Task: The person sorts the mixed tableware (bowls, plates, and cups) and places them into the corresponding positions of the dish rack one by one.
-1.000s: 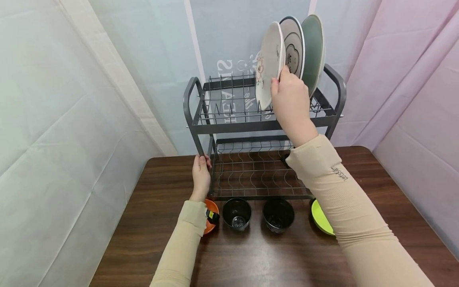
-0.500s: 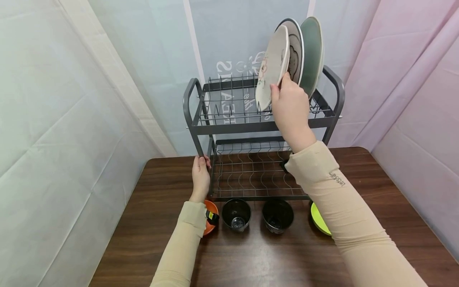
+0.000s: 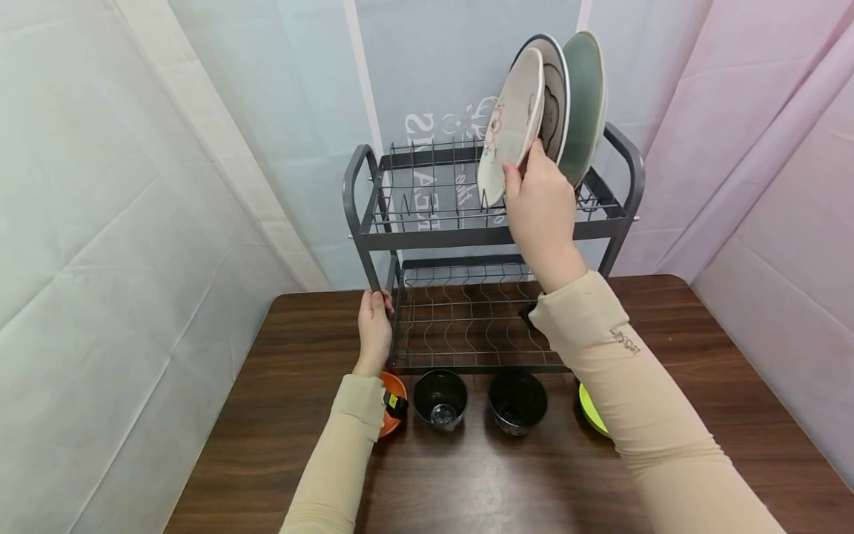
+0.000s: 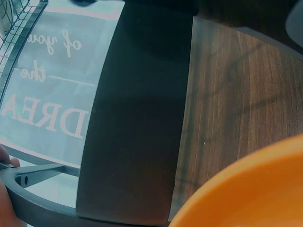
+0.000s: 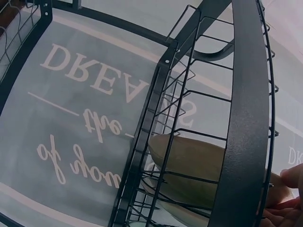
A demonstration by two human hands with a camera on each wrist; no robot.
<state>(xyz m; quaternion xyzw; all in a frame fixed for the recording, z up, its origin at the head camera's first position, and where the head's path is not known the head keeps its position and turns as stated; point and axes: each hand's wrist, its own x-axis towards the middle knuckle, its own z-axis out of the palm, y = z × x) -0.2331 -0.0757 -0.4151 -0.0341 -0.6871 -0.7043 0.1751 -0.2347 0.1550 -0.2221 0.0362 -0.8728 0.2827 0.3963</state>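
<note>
In the head view my right hand (image 3: 543, 215) pinches the near edge of a white plate (image 3: 510, 122) with a flower print, thumb on its left face. The plate stands on edge in the upper tier of a dark grey dish rack (image 3: 440, 239), its top leaning right. Behind it stand a grey plate (image 3: 560, 70) with a dark rim and a green plate (image 3: 586, 104). In the right wrist view, the plate's underside (image 5: 194, 158) shows between the wires, and fingers (image 5: 293, 177) hold its edge. My left hand (image 3: 375, 330) grips the rack's left front leg.
On the wooden table (image 3: 454, 482), in front of the rack, stand two black bowls (image 3: 440, 400). An orange bowl (image 3: 395, 386) is partly behind the left wrist, and a lime-green dish (image 3: 592, 411) is partly behind the right sleeve. The lower wire tier (image 3: 467, 319) lies below the plates.
The flowered plate's top has tipped right toward the grey plate, and its near edge has dropped slightly with my right hand. My left hand keeps its grip on the rack leg.
</note>
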